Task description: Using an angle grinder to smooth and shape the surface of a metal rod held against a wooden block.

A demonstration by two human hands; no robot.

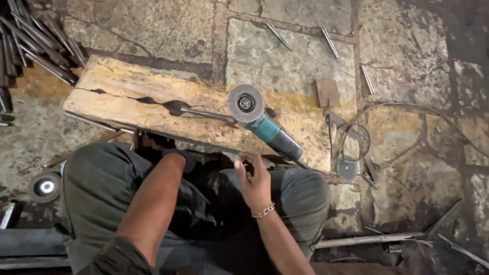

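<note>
I squat over a cracked wooden plank (132,97) lying on a stone floor. A teal angle grinder (267,130) with a grey flap disc (245,103) rests on the plank, beside a thin metal rod (204,114). My right hand (256,181) hovers over my right knee just below the grinder's handle, with thumb and fingers pinched on a small metal piece (238,164). My left hand (187,159) reaches down between my knees at the plank's near edge. It is dark and mostly hidden, so its grip does not show.
A pile of metal rods (30,43) lies at the top left. Pointed steel pins (330,42) and a small square plate (327,92) lie past the plank. The grinder's cord (407,106) loops right, near a loose disc (347,168). Another disc (45,187) sits left.
</note>
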